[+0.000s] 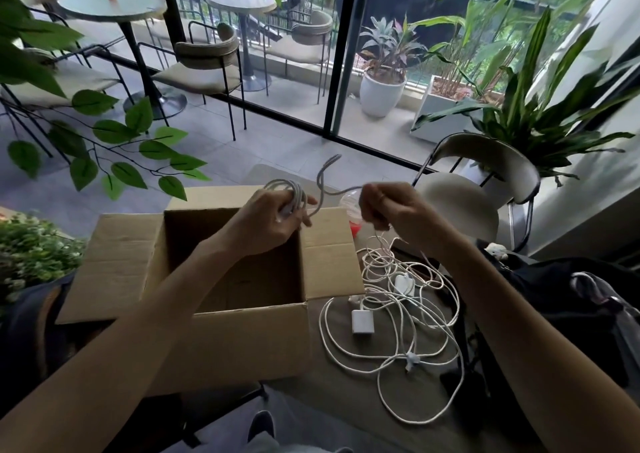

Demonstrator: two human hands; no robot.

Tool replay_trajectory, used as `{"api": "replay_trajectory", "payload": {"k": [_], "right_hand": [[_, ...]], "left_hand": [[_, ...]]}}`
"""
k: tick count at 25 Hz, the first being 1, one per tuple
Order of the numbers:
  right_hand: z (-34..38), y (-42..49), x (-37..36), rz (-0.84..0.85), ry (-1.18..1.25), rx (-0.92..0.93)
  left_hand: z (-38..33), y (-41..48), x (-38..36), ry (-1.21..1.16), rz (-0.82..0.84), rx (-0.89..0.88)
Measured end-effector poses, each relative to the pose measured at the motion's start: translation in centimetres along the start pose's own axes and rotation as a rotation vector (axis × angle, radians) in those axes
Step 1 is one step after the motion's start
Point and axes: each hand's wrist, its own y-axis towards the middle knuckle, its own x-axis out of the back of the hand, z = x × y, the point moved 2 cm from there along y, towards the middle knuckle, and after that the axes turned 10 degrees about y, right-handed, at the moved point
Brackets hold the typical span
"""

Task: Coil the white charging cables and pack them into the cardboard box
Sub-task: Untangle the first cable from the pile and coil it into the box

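Left hand (273, 215): grip closed around a coil of white cable (289, 192), held above the open cardboard box (242, 334).
Right hand (391, 210): grip pinching the cable's loose run.
Tabletop (346, 393): tangled white charging cables (398, 317) with adapters, right of the box.

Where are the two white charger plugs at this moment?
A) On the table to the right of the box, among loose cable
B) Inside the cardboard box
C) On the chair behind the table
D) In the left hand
A: both charger plugs lie on the table among the loose cable, right of the cardboard box, whose visible inside looks empty. The left hand holds only coiled cable.
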Motion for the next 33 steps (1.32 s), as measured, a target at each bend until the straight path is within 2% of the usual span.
{"api": "replay_trajectory", "payload": {"k": [2,4,8,10,12,13,16,18,19,22,24,25,26,28,30,33], "right_hand": [[0.3,0.7,1.9,-0.242,-0.168,0.060],[0.1,1.3,3.7,-0.368,-0.353,0.063],[-1.5,0.8,5.8,-0.332,-0.337,-0.085],[-2.4,0.3,5.9,-0.212,-0.442,-0.226],[-3.0,-0.3,4.6,0.056,-0.597,-0.434],[-2.9,-0.4,3.9,0.149,-0.559,-0.463],[-0.5,-0.1,2.1,0.187,-0.054,-0.223],[1.3,0.3,1.4,0.178,0.049,-0.054],[1.9,0.5,1.1,0.160,-0.029,0.030],[2.2,0.9,-0.1,0.054,-0.557,0.331],[1.7,1.0,-0.4,0.012,-0.665,0.472],[1.6,1.0,-0.4,0.001,-0.655,0.479],[1.5,1.0,0.0,0.003,-0.636,0.435],[1.4,0.8,0.8,0.061,-0.577,0.228],[1.1,-0.1,1.2,0.151,-0.452,0.016],[0.3,-1.2,1.4,0.189,-0.322,-0.144]], "left_hand": [[-0.2,-0.2,-0.2,-0.298,0.232,0.106],[-0.8,-0.4,-0.4,-0.617,0.357,0.176],[-1.8,-0.3,0.0,-1.266,0.220,0.220],[-2.1,-0.1,0.1,-1.504,0.228,0.238],[-2.8,0.0,-0.4,-1.540,0.309,0.242],[-3.2,0.1,-0.8,-1.502,0.347,0.235],[-4.1,0.0,-1.9,-1.418,0.418,0.250],[-4.2,-0.1,-2.1,-1.446,0.461,0.259],[-4.2,-0.1,-2.1,-1.459,0.481,0.254],[-4.6,0.0,-1.8,-1.475,0.542,0.227],[-4.8,-0.1,-1.5,-1.497,0.561,0.204],[-4.8,-0.2,-1.3,-1.534,0.572,0.184],[-5.0,-0.2,-1.1,-1.602,0.579,0.163],[-5.4,-0.2,-0.4,-1.775,0.554,0.136],[-5.4,0.3,0.4,-1.896,0.432,0.139],[-4.8,0.9,1.3,-2.005,0.207,0.167]]}}
